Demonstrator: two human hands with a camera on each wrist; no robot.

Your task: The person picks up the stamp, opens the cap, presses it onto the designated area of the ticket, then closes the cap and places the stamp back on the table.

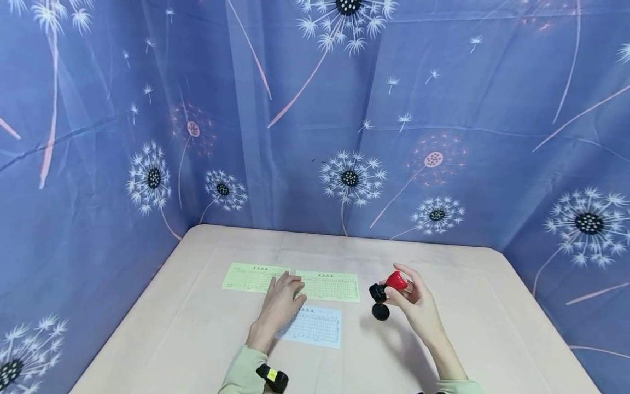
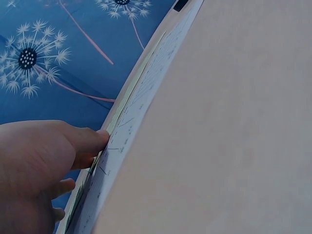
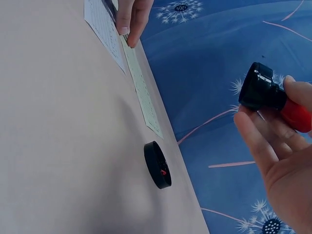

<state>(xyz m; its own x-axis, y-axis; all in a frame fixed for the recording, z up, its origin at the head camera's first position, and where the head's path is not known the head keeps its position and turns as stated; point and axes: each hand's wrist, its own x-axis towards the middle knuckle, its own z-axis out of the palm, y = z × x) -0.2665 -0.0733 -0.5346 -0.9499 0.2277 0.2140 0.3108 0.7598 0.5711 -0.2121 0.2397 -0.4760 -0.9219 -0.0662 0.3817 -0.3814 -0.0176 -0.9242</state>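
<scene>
Toward the counter's [image 1: 147, 355] far left corner lies the left green slip [image 1: 243, 278], flat, its long side roughly along the far edge. The left grip [image 1: 279, 300] is loose, fingers spread near the join with the right green slip [image 1: 332, 287], perhaps to steady the paper; how firmly they press is hard to tell. On the near side of that pair is the blue slip [image 1: 317, 327], its left part hidden under the same grip. Right of the papers, a black cap [image 1: 380, 312] rests open side up, presumably so its inside stays clean. Above it the right grip [image 1: 413, 298] holds a stamp [image 1: 378, 293] by its red handle [image 1: 396, 280], leaving the black head uncovered.

A patterned curtain [image 1: 305, 164] lines the left and far edges; over the papers, only the left grip stands in the way.
</scene>
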